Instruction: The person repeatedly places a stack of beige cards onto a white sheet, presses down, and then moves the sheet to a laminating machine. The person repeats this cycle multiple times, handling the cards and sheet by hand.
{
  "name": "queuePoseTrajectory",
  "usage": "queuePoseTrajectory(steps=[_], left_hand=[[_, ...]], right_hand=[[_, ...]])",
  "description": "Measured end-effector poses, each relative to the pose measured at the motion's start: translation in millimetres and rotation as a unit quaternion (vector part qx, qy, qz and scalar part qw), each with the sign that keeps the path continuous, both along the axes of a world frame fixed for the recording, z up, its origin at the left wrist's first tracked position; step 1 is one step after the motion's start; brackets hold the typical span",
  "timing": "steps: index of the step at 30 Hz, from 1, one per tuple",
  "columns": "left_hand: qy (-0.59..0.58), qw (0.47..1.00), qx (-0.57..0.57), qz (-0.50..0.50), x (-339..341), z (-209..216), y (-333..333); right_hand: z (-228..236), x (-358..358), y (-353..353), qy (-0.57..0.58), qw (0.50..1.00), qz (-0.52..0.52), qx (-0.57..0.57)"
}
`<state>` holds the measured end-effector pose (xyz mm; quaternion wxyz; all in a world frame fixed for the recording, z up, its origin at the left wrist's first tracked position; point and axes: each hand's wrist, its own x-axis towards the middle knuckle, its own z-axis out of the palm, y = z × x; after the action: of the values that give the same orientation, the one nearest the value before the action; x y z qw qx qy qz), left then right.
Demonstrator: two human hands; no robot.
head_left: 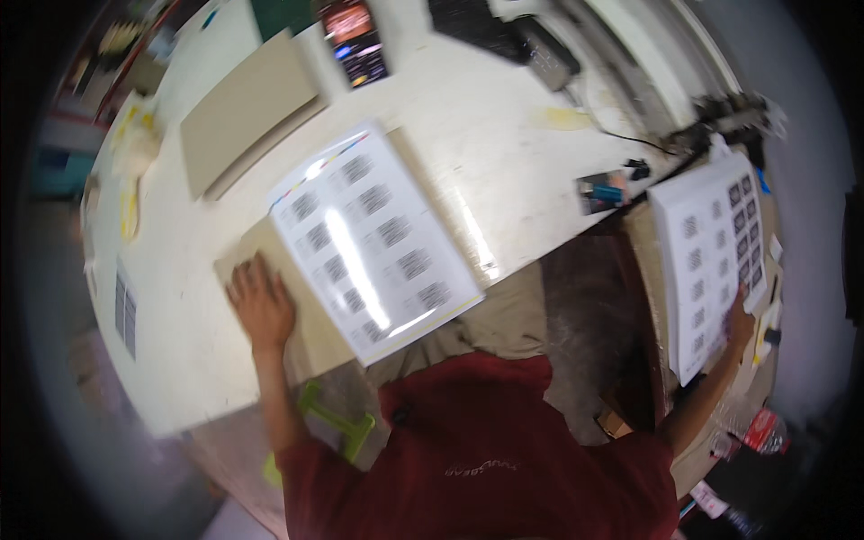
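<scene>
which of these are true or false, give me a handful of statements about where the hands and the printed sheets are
1. The left hand lies flat on a brown board on the white table. True.
2. A glossy printed sheet lies on the table beside the left hand. True.
3. The right hand rests on the same sheet as the left. False: it reaches to a separate stack of printed sheets on a side surface to the right.
4. The left hand grips a pen. False: its fingers are spread and hold nothing.
5. A second cardboard board lies farther up the table. True.
</scene>
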<state>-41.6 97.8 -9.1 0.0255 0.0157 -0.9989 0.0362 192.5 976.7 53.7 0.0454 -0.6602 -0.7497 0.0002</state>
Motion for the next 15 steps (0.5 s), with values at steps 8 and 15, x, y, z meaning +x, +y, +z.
queuePoseTrajectory(steps=[8, 15], left_hand=[[0.151, 0.986, 0.035, -0.055, -48, 18, 13], [0.239, 0.895, 0.248, -0.282, -130, 86, 159]], right_hand=[[53, 1, -28, 0.194, 0.934, 0.100, 0.282], [155, 49, 127, 0.749, 0.641, 0.166, 0.032]])
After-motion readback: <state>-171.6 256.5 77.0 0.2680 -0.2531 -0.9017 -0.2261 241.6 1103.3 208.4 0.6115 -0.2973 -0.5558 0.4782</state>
